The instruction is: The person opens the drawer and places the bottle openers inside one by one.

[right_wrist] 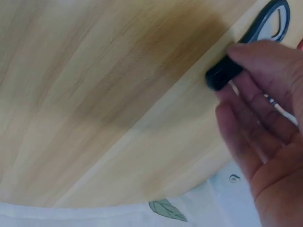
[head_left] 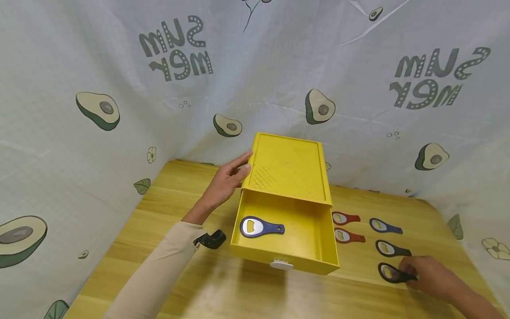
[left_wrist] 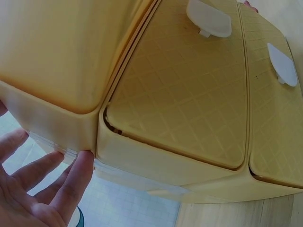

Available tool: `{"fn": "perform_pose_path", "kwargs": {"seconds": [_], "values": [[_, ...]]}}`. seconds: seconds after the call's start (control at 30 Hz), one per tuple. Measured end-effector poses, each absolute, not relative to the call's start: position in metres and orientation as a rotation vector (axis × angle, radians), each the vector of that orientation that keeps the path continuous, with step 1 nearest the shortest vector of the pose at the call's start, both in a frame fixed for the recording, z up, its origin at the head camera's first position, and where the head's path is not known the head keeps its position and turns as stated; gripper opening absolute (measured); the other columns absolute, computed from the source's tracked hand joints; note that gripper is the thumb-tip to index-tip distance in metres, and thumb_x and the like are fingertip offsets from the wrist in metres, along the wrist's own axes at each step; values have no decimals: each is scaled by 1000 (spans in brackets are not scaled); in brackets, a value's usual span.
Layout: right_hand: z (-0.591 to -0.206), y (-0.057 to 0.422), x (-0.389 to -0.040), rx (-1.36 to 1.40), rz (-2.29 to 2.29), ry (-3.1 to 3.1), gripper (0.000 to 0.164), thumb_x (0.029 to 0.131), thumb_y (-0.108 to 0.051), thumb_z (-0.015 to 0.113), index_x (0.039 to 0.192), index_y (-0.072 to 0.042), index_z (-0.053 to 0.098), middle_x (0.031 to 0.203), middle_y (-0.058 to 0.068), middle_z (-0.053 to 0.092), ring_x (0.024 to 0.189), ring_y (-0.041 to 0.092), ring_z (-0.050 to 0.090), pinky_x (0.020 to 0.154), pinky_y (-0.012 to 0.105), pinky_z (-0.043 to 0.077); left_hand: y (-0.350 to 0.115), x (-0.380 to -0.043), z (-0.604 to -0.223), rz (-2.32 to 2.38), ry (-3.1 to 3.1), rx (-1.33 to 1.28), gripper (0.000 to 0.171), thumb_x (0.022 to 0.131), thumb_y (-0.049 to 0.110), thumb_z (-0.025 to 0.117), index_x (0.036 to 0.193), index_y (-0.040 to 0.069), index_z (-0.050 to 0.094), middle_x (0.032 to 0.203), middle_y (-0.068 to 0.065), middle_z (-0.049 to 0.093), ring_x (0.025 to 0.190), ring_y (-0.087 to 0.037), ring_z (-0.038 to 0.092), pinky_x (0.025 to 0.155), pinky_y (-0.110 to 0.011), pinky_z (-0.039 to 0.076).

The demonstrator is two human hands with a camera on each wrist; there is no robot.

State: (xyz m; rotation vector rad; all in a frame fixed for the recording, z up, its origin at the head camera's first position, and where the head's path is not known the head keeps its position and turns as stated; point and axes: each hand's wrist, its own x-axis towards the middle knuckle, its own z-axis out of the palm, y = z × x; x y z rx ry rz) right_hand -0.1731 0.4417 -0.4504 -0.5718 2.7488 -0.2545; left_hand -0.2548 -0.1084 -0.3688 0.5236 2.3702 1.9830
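My left hand [head_left: 225, 181] rests against the left side of a yellow drawer unit [head_left: 291, 166], its fingers mostly straight along the wall in the left wrist view. The unit's top drawer [head_left: 307, 261] is pulled out, with a blue bottle opener [head_left: 262, 227] lying inside at the left. Over at the right, my right hand [head_left: 432, 277] pinches the handle of a black bottle opener [head_left: 388, 272] between thumb and fingers. In the right wrist view this opener [right_wrist: 255, 32] points its ring end away from the palm.
Between the drawer and my right hand lie two red openers [head_left: 345, 218], a blue opener [head_left: 385, 226] and another black opener [head_left: 392, 249]. A white handle [head_left: 281, 265] juts from the drawer front. Behind the wooden table [head_left: 167, 195] hangs an avocado-print curtain [head_left: 255, 88].
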Motion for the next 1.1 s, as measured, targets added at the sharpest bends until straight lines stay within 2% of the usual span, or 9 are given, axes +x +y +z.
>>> {"fn": "perform_pose_path", "kwargs": {"seconds": [0.3, 0.57, 0.87, 1.1], "values": [[-451, 431, -168, -581, -249, 2765, 25, 71, -20, 87, 81, -15, 65, 73, -16, 58, 65, -8, 44, 56, 22, 43, -108, -253, -369, 1972, 2382, 510, 50, 107, 31, 48, 156, 28, 39, 153, -4, 47, 121, -26, 57, 95, -41, 57], [-440, 424, -171, -579, -309, 2757, 25, 76, -25, 86, 88, -11, 69, 77, -14, 63, 67, -8, 49, 57, 22, 46, -107, -252, -370, 1986, 2375, 511, 50, 107, 31, 49, 156, 27, 39, 153, -5, 47, 121, -27, 58, 94, -42, 57], [-412, 403, -170, -503, -446, 2792, 25, 79, -17, 83, 96, -4, 70, 88, -1, 68, 70, -6, 57, 59, 21, 54, -107, -254, -369, 1982, 2378, 530, 50, 107, 31, 48, 156, 27, 39, 153, -5, 47, 121, -27, 58, 93, -40, 58], [-381, 383, -168, -546, -535, 2876, 22, 80, -10, 82, 97, 0, 72, 86, -2, 71, 70, -7, 56, 59, 20, 55, -109, -255, -367, 1996, 2355, 533, 50, 107, 29, 49, 156, 25, 38, 154, -6, 46, 123, -27, 58, 92, -39, 58]]}}
